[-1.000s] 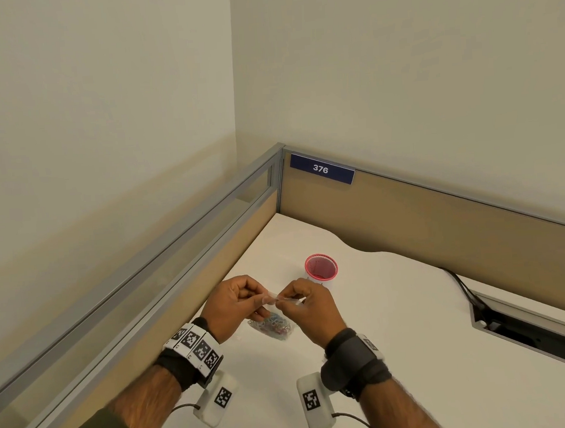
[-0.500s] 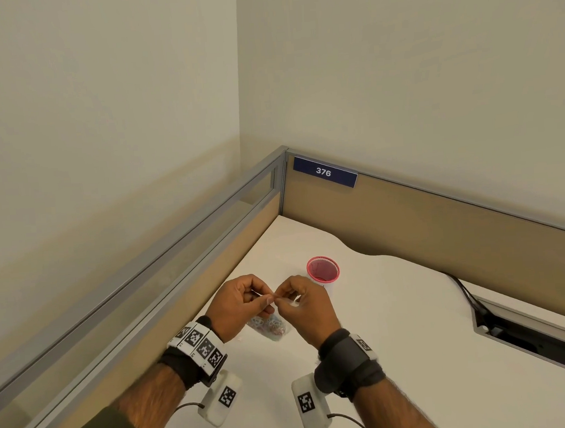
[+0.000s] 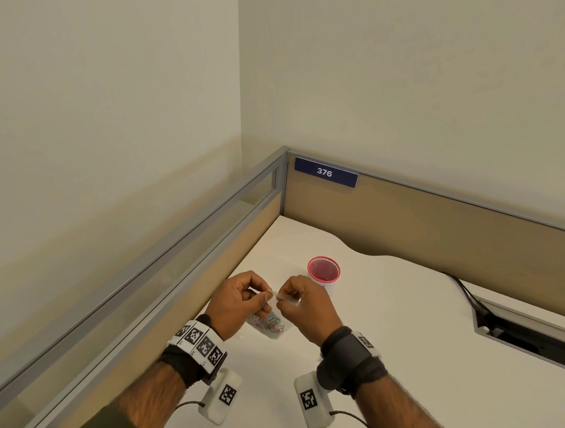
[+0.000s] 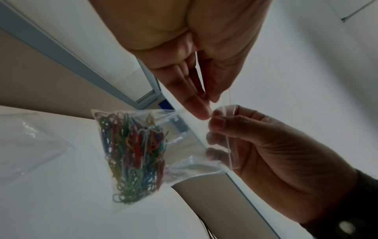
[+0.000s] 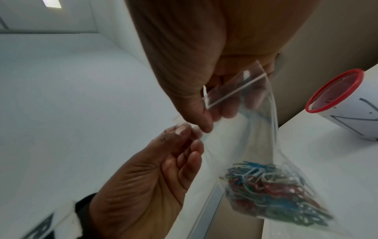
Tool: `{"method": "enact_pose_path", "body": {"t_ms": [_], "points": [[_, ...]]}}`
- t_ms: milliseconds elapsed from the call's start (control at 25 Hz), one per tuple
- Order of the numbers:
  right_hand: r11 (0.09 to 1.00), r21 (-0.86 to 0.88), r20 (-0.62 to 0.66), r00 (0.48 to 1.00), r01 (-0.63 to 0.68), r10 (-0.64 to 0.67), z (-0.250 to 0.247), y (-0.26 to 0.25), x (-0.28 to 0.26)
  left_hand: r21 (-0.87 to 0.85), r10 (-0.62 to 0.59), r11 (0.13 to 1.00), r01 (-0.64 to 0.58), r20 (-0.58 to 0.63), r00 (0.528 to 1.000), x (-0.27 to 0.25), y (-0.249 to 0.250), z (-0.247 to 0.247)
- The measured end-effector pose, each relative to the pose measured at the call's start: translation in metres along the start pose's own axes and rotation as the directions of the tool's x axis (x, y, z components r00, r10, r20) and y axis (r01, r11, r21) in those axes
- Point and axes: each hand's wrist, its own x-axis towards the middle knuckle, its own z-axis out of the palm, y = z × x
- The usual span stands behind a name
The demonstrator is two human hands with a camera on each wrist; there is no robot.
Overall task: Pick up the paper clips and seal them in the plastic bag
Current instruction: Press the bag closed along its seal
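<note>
A small clear plastic bag (image 3: 271, 325) with several coloured paper clips (image 4: 132, 153) in its bottom hangs just above the white desk (image 3: 400, 339). My left hand (image 3: 266, 293) pinches the bag's top strip between thumb and forefinger. Close beside it, my right hand (image 3: 283, 298) pinches the same strip. In the left wrist view the fingertips (image 4: 201, 113) of my left hand meet the right hand (image 4: 266, 145) at the strip. The right wrist view shows the bag (image 5: 255, 129) drooping from my right hand (image 5: 206, 124), clips (image 5: 276, 194) bunched low.
A white cup with a red rim (image 3: 323, 271) stands just behind my hands. A second clear plastic sheet or bag (image 4: 30, 145) lies flat on the desk. Partition walls (image 3: 409, 225) close off the left and back. A cable slot (image 3: 533, 333) sits at right.
My two hands have come closer together along the bag's top strip. The bag still hangs between them with the clips inside.
</note>
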Motion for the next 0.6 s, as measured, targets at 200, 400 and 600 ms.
{"method": "enact_pose_path", "body": {"t_ms": [200, 400, 600], "points": [[0.999, 0.033, -0.028, 0.999, 0.032, -0.031, -0.0007, -0.0012, 0.0013, -0.035, -0.017, 0.999, 0.018, 0.023, 1.0, 0.002, -0.0025, -0.003], [0.992, 0.126, 0.001, 1.0, 0.017, -0.017, -0.0076, 0.0032, 0.0041, -0.154, -0.019, 0.988, 0.024, 0.034, 0.999, 0.003, -0.0015, -0.0077], [0.992, 0.114, -0.024, 0.998, 0.054, -0.052, -0.0059, 0.0, 0.0049, -0.155, -0.013, 0.988, 0.016, 0.019, 1.0, 0.0031, 0.0003, -0.0049]]}}
